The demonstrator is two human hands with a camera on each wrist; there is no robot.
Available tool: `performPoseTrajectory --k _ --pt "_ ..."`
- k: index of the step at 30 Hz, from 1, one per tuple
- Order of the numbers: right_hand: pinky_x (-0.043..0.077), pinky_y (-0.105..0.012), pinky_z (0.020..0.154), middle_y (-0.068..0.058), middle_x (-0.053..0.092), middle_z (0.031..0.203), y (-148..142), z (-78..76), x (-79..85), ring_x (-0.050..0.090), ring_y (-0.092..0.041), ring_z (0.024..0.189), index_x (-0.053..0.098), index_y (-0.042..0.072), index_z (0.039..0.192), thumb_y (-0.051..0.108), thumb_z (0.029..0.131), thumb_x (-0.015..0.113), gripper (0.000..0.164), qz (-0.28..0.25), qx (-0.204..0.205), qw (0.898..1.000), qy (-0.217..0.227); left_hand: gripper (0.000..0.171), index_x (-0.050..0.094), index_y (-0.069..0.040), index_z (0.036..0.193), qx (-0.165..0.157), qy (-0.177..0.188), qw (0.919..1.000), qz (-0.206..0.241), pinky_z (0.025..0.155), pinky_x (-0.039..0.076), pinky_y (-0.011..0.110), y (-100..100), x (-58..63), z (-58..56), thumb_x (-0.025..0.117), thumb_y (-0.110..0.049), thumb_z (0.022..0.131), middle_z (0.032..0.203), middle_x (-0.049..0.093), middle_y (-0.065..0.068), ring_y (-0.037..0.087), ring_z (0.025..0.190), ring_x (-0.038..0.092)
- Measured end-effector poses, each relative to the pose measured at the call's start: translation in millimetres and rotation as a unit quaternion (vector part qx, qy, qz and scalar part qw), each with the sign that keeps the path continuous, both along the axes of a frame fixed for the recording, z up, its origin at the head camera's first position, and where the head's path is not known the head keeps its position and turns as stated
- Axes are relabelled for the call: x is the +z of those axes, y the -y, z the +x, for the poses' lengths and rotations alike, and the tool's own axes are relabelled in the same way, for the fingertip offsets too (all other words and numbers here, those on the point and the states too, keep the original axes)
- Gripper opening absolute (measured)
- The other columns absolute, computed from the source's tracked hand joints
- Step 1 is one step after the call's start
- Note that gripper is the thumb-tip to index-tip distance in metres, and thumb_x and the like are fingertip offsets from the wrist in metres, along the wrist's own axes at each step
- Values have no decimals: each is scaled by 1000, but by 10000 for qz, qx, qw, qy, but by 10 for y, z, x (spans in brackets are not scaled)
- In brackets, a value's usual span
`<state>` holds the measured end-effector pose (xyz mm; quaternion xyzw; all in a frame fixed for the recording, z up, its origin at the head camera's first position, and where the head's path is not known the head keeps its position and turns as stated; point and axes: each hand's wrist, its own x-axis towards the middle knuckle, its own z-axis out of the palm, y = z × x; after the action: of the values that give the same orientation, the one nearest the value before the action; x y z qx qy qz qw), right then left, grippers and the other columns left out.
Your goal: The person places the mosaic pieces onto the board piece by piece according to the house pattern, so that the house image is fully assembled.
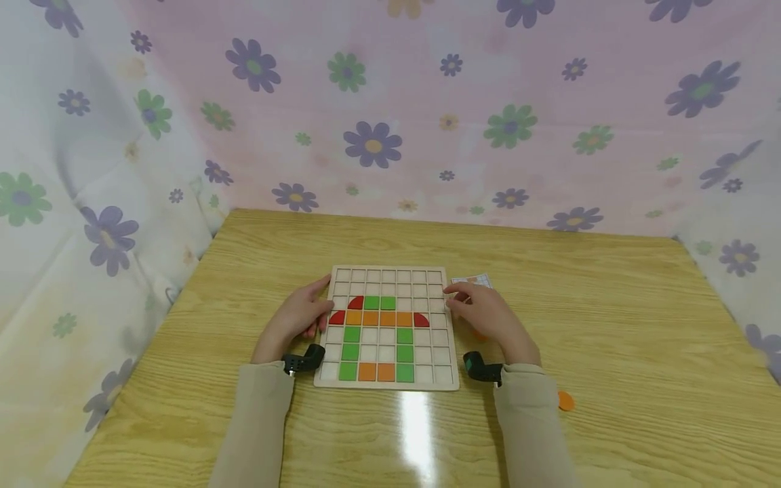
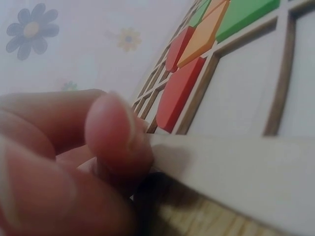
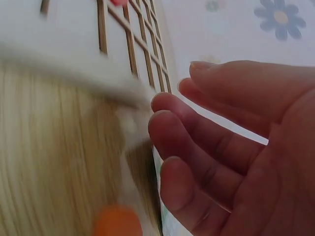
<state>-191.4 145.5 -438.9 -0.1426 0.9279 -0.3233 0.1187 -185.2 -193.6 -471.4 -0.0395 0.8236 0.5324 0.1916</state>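
A pale wooden grid board (image 1: 427,352) lies on the table. Set in its cells are green squares (image 1: 405,354), orange squares (image 1: 386,371) and red quarter-round pieces (image 1: 421,320). My left hand (image 1: 300,312) grips the board's left edge; its thumb sits against the rim near a red piece (image 2: 182,93) in the left wrist view. How its lower fingers meet the board is partly hidden. Beside the right edge is my right hand (image 1: 485,312), with loosely bent fingers and nothing held. Its fingertips (image 3: 165,120) are close to the rim; whether they touch cannot be told.
A printed grid card (image 1: 471,279) lies right of the board, partly under my right hand. An orange round piece (image 1: 566,400) is by the right sleeve, and another orange piece (image 3: 117,222) is below the right hand. Flowered cloth (image 1: 415,122) hangs behind the table.
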Motion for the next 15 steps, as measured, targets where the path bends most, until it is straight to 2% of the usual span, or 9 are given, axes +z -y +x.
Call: performPoseTrajectory --k 9,15 --pt "44 -37 71 -8 57 98 -316 41 10 52 -24 87 58 11 115 23 88 56 30 166 -228 9993 249 61 25 -29 141 20 -34 10000 -62 34 33 24 1 5 12 49 -15 86 53 53 11 15 35 38" --pt "41 -34 65 -9 55 93 -496 64 48 49 -23 80 58 7 113 21 86 59 31 270 -389 9983 351 61 26 -30 141 19 -60 10000 -57 34 34 24 -9 11 15 49 -16 87 54 53 11 15 35 38"
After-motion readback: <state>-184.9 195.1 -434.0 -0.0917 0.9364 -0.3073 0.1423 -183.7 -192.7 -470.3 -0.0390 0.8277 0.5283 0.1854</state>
